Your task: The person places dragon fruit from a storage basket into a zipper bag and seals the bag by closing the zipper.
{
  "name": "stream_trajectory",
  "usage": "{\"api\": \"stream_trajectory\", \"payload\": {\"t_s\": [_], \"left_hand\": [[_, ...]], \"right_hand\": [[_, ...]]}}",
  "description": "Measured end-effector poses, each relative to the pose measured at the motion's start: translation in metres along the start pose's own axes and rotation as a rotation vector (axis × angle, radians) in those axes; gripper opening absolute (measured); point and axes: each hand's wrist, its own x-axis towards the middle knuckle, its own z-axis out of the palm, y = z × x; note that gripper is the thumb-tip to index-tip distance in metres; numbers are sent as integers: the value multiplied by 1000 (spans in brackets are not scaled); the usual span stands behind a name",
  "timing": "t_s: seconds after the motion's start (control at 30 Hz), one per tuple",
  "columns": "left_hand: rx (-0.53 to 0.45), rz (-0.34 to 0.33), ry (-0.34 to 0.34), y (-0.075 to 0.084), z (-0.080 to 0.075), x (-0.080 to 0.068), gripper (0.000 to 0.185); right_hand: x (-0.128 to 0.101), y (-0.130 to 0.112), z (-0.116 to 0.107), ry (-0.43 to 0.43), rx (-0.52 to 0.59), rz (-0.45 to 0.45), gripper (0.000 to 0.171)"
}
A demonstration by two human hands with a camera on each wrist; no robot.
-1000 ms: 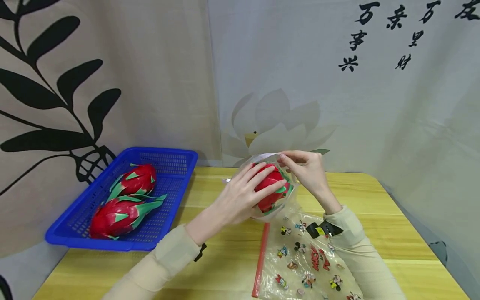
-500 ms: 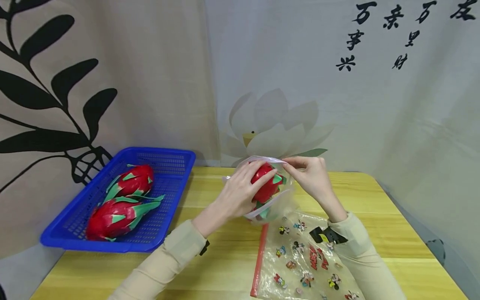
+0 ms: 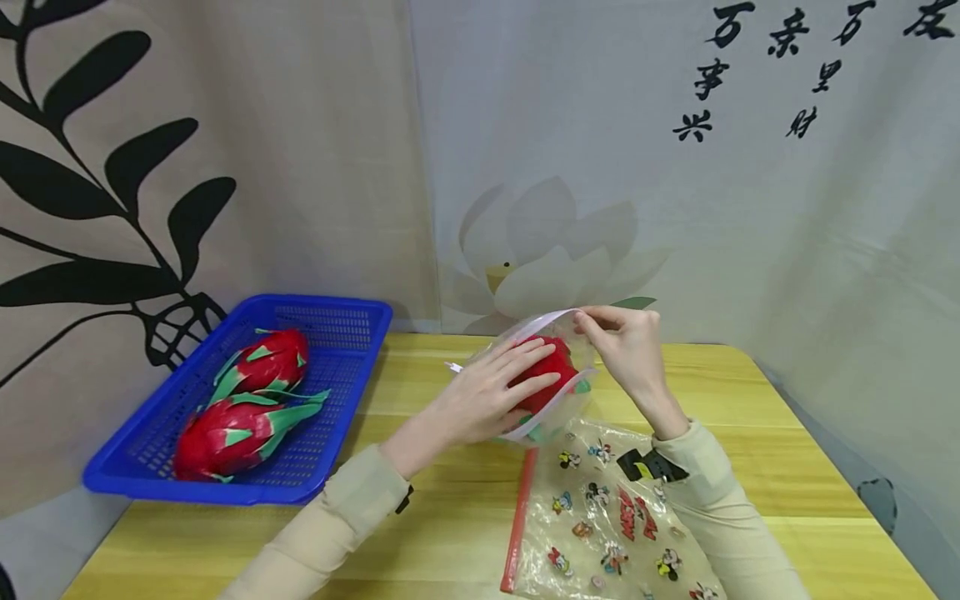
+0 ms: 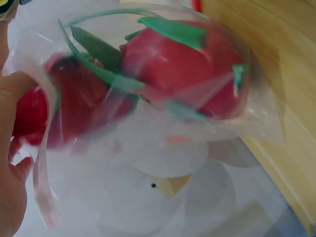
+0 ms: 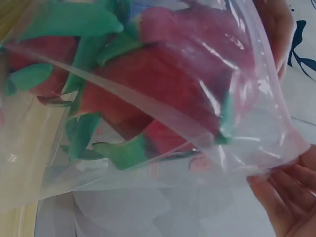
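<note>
One red, green-scaled dragon fruit (image 3: pixel 555 369) sits in the mouth of a clear plastic bag (image 3: pixel 558 424), right of frame centre. The left hand (image 3: pixel 480 393) grips the fruit, presumably for control; the right hand (image 3: pixel 628 350) pinches the bag's rim, apparently holding the mouth apart.

Black brush-style Chinese characters (image 3: pixel 708 79) stand on the pale backdrop cloth (image 3: pixel 525 100), all above and to the right of its lotus print (image 3: pixel 558 250). Nearest the lotus print slants a column of 万, 事, 兴; farther right come a lone 亲 (image 3: pixel 788 33), then 万, 里, 财 (image 3: pixel 826 77), then 友 (image 3: pixel 930 19). Below the lotus print, red lettering (image 3: pixel 637 514) on the flat clear bag (image 3: pixel 551 512) is too small to read.
</note>
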Motion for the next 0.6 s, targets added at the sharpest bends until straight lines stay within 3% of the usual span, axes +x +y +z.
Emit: {"api": "stream_trajectory", "payload": {"t_s": [0.23,0.33,0.47,0.6], "left_hand": [[-18,-2,49,-7,-7,-19,49],[-9,4,120,-12,-9,-29,47],[27,-74,200,-21,-10,-45,50],[79,-160,202,-29,-10,-57,47]], "right_hand": [[0,6,-4,29,6,58,14],[0,7,-5,35,0,59,14],[0,8,-5,33,4,59,14],[0,8,-5,36,9,67,14]]}}
